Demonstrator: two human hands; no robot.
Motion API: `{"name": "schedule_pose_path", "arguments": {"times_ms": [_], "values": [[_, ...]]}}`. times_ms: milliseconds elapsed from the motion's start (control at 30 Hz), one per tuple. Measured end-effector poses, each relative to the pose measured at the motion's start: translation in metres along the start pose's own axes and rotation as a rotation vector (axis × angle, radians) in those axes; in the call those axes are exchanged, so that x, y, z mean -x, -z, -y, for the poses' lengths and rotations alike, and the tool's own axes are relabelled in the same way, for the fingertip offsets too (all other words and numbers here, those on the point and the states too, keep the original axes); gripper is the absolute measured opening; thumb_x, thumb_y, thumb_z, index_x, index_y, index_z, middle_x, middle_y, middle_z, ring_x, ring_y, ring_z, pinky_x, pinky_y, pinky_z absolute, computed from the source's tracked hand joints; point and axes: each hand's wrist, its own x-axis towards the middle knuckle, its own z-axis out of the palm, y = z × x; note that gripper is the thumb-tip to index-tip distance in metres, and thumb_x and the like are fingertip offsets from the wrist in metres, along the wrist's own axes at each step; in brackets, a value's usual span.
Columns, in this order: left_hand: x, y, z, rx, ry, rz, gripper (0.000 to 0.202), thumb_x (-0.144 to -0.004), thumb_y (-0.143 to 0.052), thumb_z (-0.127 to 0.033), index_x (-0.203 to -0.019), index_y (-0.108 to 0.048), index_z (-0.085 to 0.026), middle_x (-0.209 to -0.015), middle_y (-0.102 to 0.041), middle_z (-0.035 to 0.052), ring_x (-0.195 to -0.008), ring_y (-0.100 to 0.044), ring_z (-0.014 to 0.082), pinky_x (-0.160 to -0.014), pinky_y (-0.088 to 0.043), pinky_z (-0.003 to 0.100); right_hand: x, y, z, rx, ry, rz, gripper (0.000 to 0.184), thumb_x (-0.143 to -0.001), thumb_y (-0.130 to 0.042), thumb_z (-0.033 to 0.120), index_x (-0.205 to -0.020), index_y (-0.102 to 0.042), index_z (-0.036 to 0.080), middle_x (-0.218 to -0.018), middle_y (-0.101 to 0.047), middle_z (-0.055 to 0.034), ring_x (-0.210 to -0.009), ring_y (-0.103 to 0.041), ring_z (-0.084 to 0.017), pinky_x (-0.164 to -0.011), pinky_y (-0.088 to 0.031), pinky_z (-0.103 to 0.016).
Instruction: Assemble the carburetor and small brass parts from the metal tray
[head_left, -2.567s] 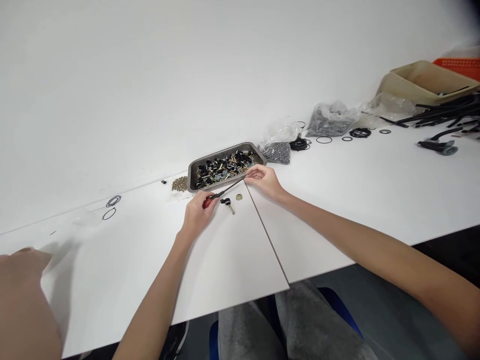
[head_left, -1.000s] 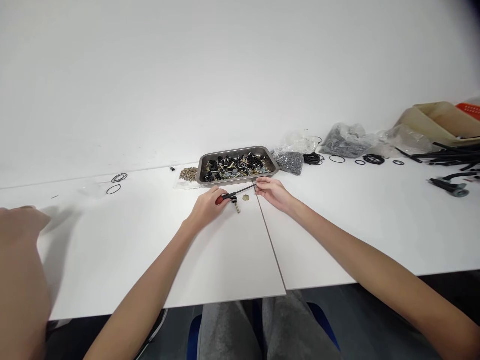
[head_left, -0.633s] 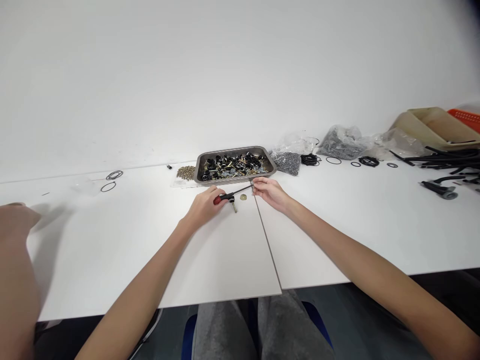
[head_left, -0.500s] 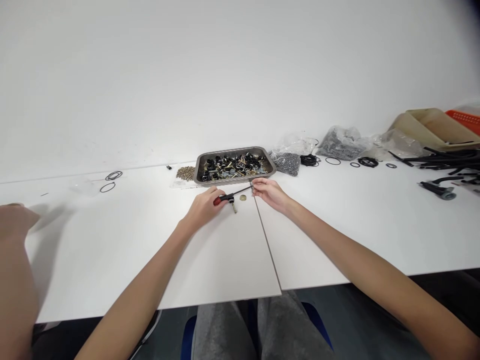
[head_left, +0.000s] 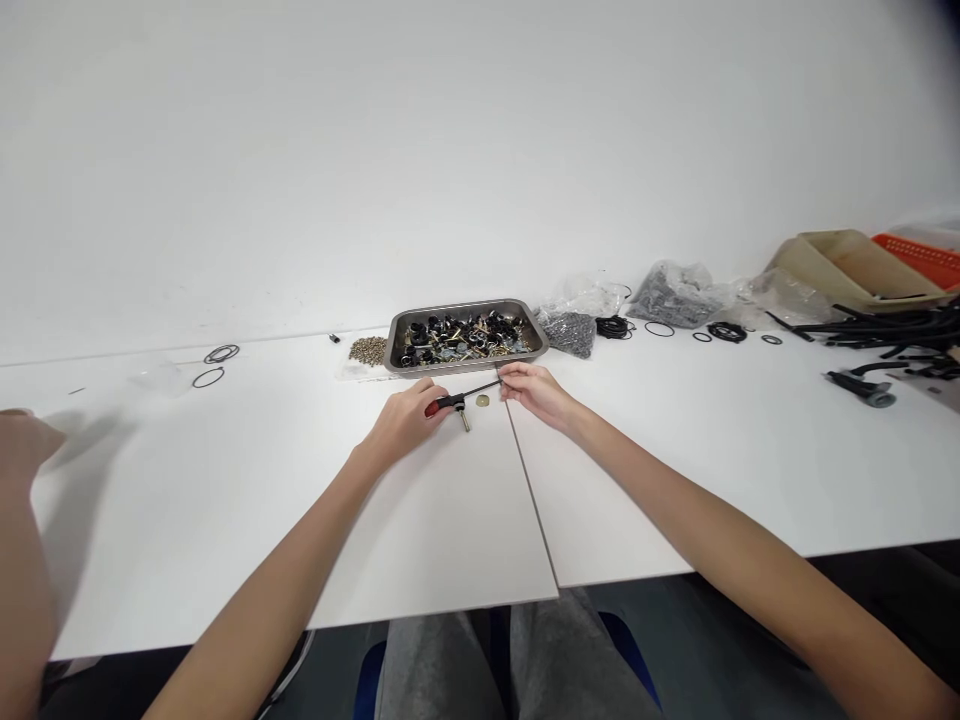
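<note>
A screwdriver with a red and black handle lies in my left hand, fingers wrapped around it. Its thin dark shaft points right, toward the fingertips of my right hand. Those fingers are pinched together at the shaft's tip; any small part between them is too small to make out. Just below the handle, a black fitting with a brass-coloured pin is close to my left fingers; I cannot tell if they touch it. A small round yellowish disc lies on the table between my hands.
Behind my hands stands a metal tray of mixed small parts. Brass-coloured pieces lie left of it, bagged grey parts right. Farther right are black rings, black tubes and a beige bin. Another person's arm is at left.
The view has shifted slightly. My hands hold nearly the same pose around the screwdriver. The other person's arm at the left edge has moved a little farther left.
</note>
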Motion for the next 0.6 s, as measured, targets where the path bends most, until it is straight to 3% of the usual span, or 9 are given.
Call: {"name": "schedule_pose_path", "arguments": {"times_ms": [333, 600], "values": [[0.0020, -0.0028, 0.0012, -0.020, -0.100, -0.074, 0.017, -0.091, -0.055, -0.030, -0.089, -0.065, -0.016, -0.075, -0.055, 0.0022, -0.057, -0.041, 0.0086, -0.054, -0.035, 0.021, 0.0006, -0.0003, 0.0008, -0.011, -0.005, -0.007, 0.028, -0.061, -0.080, 0.022, -0.082, -0.064, 0.013, -0.065, -0.060, -0.0016, -0.063, -0.058, -0.015, -0.071, -0.047, -0.035], [0.0013, -0.0029, -0.0020, -0.018, -0.026, -0.055, 0.019, -0.091, -0.054, -0.032, -0.090, -0.065, -0.017, -0.077, -0.057, 0.0029, -0.059, -0.046, 0.0096, -0.057, -0.038, 0.022, 0.0006, -0.0003, 0.0002, -0.060, 0.001, -0.011, 0.029, -0.060, -0.082, 0.019, -0.082, -0.065, 0.014, -0.071, -0.058, -0.0013, -0.065, -0.056, -0.013, -0.069, -0.047, -0.034]]}}
